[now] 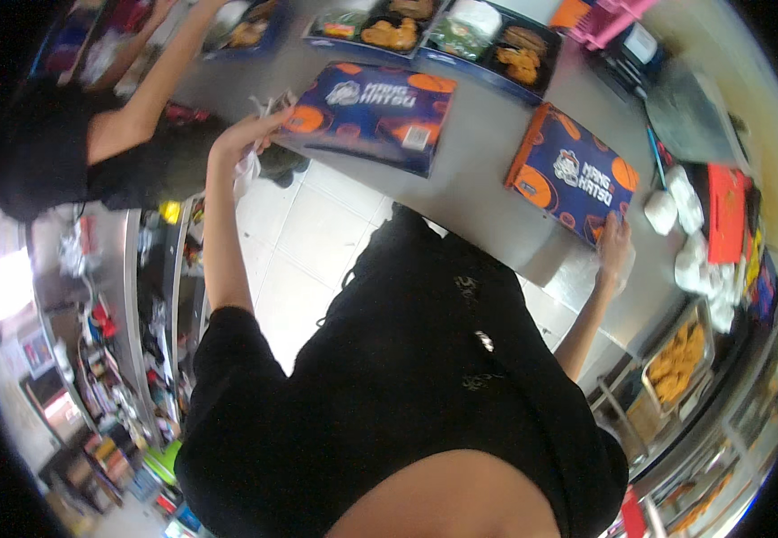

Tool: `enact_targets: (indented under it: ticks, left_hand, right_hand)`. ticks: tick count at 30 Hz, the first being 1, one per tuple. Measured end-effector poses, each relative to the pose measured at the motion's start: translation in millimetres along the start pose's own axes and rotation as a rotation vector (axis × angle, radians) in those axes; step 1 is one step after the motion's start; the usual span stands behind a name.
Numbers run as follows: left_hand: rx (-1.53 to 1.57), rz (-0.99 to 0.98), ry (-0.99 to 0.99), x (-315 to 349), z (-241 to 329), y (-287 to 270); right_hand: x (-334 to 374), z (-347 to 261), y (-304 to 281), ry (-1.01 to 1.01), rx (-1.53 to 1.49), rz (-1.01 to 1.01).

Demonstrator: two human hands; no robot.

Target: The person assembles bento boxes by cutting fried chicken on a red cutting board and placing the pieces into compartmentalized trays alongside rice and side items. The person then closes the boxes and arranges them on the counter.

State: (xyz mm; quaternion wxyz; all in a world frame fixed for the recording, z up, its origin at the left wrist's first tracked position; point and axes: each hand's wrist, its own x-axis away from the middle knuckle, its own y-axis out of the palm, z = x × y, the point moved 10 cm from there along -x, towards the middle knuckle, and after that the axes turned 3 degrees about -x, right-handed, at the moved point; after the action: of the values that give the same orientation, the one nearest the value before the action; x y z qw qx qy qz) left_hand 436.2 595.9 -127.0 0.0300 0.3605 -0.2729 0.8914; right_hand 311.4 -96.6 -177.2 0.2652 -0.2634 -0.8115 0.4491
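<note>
Two closed blue-and-orange cardboard meal boxes are on a steel counter (488, 193). My left hand (250, 133) grips the near left corner of the left meal box (362, 112), close to the counter's edge. Crumpled white, see-through material hangs about that hand; I cannot tell if it is a glove. On the other side, my right hand (615, 244) holds the near right corner of the right meal box (573, 170), which sits at a slant. Behind them stand open meal boxes (501, 45) with fried pieces, greens and a white mound in black trays.
A co-worker's arm (151, 90) reaches over the counter at the left. At the right are a pink holder (609, 20), white bundles (676, 202), a red box (726, 213) and a metal tray (703, 336) of fried pieces. Shelves (133, 305) stand left, beyond tiled floor (304, 247).
</note>
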Motion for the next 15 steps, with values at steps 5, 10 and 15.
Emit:
enact_targets:
  ticks: [5, 10, 15]
  left_hand:
    - [0.036, -0.165, 0.008, -20, -9, 25]
    - [0.026, -0.153, 0.014, -22, -21, 34]
    - [0.006, -0.09, 0.116, -18, -13, 34]
  right_hand:
    - [9, -26, -37, -0.039, 0.335, 0.17]
    - [100, -139, -75, -0.376, 0.238, 0.694]
    - [146, -224, 56, -0.252, -0.516, -0.101]
